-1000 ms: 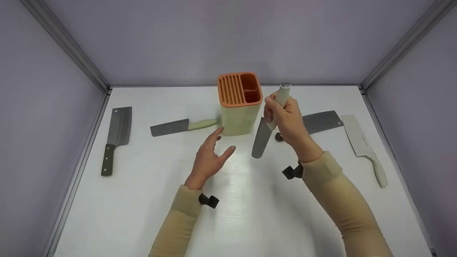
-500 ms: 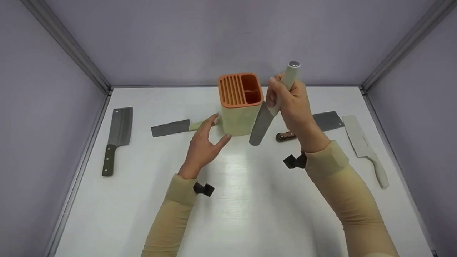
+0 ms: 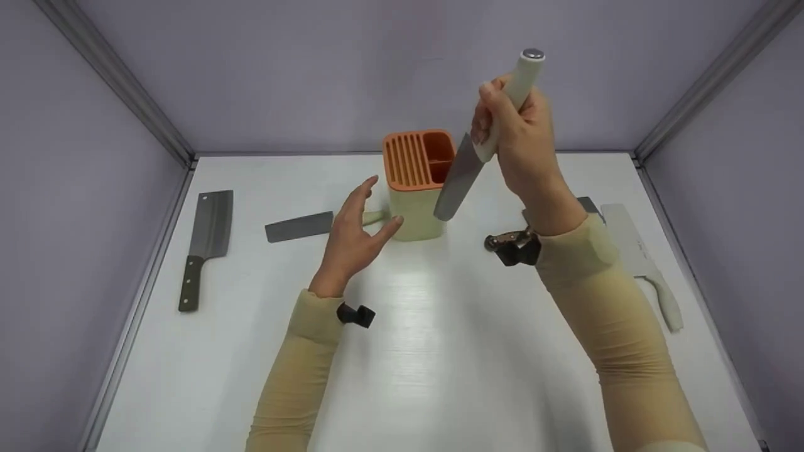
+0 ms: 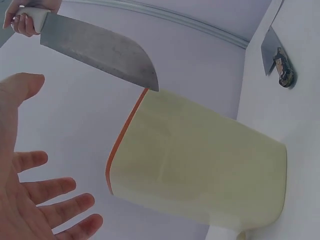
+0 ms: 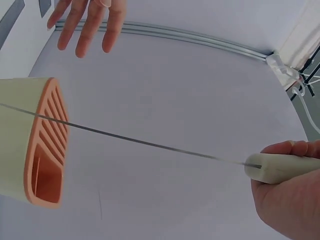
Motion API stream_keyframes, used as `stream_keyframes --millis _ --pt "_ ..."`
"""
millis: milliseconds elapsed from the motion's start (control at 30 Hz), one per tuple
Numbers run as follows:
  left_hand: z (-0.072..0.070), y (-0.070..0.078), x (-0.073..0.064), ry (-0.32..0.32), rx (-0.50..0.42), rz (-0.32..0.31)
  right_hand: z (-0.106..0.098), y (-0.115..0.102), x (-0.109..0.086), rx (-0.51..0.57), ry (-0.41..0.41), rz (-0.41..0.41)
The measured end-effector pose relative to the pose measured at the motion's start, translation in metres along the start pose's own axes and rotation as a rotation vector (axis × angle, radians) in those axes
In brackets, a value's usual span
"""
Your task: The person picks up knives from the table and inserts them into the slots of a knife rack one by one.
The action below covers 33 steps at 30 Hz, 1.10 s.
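Note:
My right hand (image 3: 524, 138) grips the pale handle of a kitchen knife (image 3: 461, 179), raised with its blade slanting down to the left. In the head view the blade overlaps the front right of a knife block (image 3: 416, 213), pale green with an orange slotted top. The left wrist view shows the blade (image 4: 100, 50) above the block's rim, apparently apart from it. Left of the block, my left hand (image 3: 352, 242) is held with fingers spread and nothing in it. Behind that hand lies a knife with a light green handle (image 3: 298, 227), its handle partly hidden.
A cleaver with a dark handle (image 3: 207, 248) lies at the left on the white table (image 3: 402, 376). To the right, a brown-handled cleaver (image 3: 505, 240) is mostly covered by my right arm. Beyond it lies a cleaver with a pale handle (image 3: 662, 298).
My right hand has risen and moved away from me with the kitchen knife, its blade tip lifting too. My left hand has shifted forward and slightly left beside the block.

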State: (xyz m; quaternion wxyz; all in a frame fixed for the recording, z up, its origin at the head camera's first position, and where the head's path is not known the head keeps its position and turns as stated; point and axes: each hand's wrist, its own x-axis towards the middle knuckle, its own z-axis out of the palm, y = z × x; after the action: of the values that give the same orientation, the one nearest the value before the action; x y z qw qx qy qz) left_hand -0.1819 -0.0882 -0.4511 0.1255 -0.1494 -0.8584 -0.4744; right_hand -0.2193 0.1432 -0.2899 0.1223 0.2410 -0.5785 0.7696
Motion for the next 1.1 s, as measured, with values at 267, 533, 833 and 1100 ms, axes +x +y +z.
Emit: stream_keyframes --millis 267,533,833,1100 --pt "-0.003 0.005 0.007 0.012 0.0 0.029 0.014 -0.011 0.025 -0.012 0.036 -0.061" --pt "-0.007 0.005 0.014 0.012 -0.009 0.027 0.024 -0.001 0.044 -0.086 0.038 -0.11" --pt "-0.007 0.007 0.02 0.01 0.002 0.011 0.03 0.019 0.054 -0.192 0.002 -0.191" --pt "-0.007 0.006 0.022 0.014 0.019 -0.002 0.028 0.039 0.06 -0.23 -0.007 -0.166"
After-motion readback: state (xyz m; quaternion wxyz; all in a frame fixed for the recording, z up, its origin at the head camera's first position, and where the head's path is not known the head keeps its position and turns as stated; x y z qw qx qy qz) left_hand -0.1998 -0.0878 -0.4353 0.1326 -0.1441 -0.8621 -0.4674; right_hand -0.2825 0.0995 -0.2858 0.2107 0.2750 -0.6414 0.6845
